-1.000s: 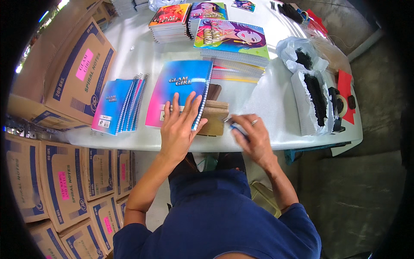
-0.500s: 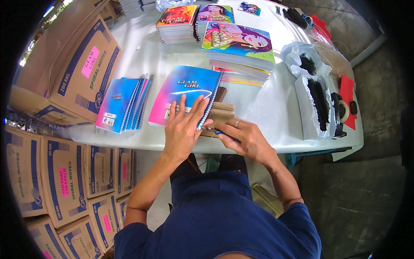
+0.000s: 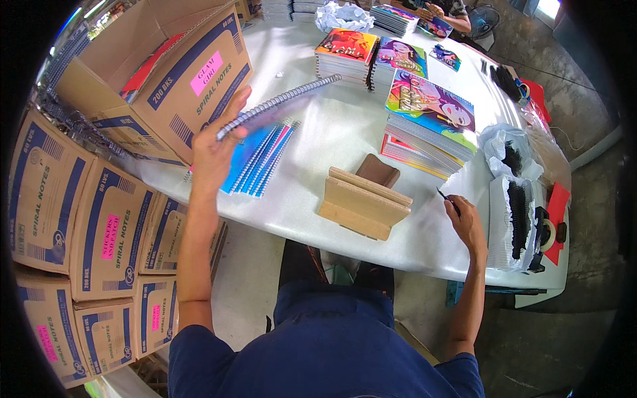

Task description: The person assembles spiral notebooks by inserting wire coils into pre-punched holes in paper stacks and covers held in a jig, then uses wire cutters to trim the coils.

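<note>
Fingers of the left hand (image 3: pixel 212 154) clamp a flat, silver-coiled notebook (image 3: pixel 282 103).
Right hand (image 3: pixel 468 224): fingers closed round a slim dark tool (image 3: pixel 443 195), a stepped tan wooden block (image 3: pixel 363 205) to their left.

Readable print stands on cartons (image 3: pixel 176 109), pink labels (image 3: pixel 206 73) and notebook covers (image 3: pixel 346 45).

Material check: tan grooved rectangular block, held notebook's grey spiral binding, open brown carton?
Tan grooved rectangular block: probably wood or fibreboard; matte, uniform face.
Grey spiral binding: likely wire, possibly plastic; thin regular loops, slight sheen.
Open brown carton: apparently printed cardboard, matte; folded flaps.
</note>
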A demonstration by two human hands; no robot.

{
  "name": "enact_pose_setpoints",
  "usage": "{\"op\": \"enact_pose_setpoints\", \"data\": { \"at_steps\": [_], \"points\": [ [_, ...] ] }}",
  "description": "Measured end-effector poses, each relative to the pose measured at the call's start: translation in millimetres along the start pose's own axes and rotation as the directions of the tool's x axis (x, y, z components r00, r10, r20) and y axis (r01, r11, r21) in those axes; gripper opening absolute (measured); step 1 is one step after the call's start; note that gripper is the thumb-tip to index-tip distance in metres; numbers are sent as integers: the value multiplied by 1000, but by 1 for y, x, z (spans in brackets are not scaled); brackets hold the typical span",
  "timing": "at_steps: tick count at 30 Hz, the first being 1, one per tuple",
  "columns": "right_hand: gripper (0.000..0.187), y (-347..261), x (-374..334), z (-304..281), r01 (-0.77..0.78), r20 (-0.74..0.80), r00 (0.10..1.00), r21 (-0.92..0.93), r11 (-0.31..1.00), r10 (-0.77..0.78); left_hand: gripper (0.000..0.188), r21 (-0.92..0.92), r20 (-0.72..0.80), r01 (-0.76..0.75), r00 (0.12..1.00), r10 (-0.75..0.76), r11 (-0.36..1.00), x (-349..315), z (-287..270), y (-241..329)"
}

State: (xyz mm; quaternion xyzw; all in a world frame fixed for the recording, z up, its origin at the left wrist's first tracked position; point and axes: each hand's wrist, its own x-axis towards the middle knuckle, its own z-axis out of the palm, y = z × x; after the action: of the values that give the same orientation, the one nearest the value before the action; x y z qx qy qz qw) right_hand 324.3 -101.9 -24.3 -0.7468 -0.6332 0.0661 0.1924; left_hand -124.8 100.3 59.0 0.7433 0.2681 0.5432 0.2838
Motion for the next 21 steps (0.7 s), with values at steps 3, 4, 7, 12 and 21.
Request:
{"op": "enact_pose_setpoints", "data": {
  "at_steps": [3,4,7,12,21],
  "points": [
    [40,19,7,16,76,-128,988,-121,990,-91,69,-168,-26,41,999,-46,985,9,-5,-7],
    [46,2,17,19,141,-232,963,13,990,-134,74,-197,-49,43,997,-53,980,13,-5,-9],
    [70,-92,52,36,249,-270,961,752,610,-58,87,-552,-119,-13,991,-64,834,19,17,-36],
    [62,-198,99,53,96,-107,991,986,-136,-76,86,-935,-35,47,974,-224,350,21,67,-62],
    [42,-314,157,109,794,-653,590,364,487,-475,66,-311,214,573,820,-532,758,42,-101,-156]
  ]
}}
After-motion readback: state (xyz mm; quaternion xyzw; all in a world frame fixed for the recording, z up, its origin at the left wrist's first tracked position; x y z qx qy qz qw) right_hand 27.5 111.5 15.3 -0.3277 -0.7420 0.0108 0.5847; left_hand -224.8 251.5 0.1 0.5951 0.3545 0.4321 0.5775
